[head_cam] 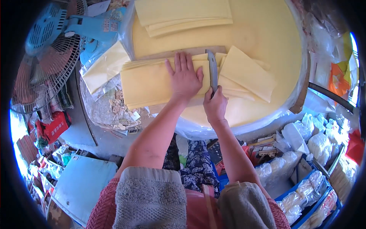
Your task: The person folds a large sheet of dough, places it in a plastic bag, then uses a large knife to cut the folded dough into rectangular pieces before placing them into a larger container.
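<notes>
My left hand (186, 75) lies flat, fingers spread, on a stack of folded yellow sheets (145, 86). In my right hand (216, 104) is the handle of a knife (212, 68), its broad metal blade upright along the right end of the stack. Part of a brown board (197, 51) shows beneath the stack. Right of the blade lie loose yellow pieces (247, 73), fanned over one another. Another pile of yellow sheets (186, 14) rests farther back on the large yellow round surface (274, 37). The knife's lower edge is hidden.
A blue fan (45, 31) with a wire guard stands at the left, near a yellow sheet on plastic (105, 67). Clear plastic (194, 128) wraps the round surface's rim. Bagged goods fill blue crates (303, 197) at the lower right. A pale blue panel (83, 183) is lower left.
</notes>
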Demonstrator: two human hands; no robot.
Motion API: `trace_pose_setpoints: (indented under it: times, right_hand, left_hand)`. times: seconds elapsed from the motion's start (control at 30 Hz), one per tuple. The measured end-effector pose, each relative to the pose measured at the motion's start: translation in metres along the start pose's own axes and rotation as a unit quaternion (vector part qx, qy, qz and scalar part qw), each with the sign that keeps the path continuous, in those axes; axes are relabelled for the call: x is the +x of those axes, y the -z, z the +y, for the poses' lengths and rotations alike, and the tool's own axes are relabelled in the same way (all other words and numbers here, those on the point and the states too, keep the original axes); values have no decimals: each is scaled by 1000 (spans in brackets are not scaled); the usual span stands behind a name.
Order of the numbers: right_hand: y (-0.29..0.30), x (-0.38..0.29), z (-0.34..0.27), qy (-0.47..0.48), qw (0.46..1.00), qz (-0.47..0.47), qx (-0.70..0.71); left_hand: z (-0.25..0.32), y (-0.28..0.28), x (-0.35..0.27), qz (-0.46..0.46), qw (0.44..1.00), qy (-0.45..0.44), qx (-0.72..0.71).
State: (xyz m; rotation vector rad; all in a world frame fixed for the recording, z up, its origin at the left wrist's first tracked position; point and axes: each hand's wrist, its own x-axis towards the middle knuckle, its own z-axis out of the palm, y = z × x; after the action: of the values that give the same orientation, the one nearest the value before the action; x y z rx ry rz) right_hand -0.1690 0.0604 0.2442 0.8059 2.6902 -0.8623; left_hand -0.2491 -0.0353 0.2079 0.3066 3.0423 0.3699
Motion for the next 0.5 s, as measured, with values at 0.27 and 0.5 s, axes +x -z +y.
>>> trace_pose_setpoints:
  times: [0.27,0.5]
  right_hand:
    - [6,-80,37,21,999,-26,-33]
    - [34,-110,44,35,996,-33,-75]
  left_hand:
    - [-8,-6,-6,13,1000,-22,-11]
    - [-57,70,-39,65,965,-97,-234]
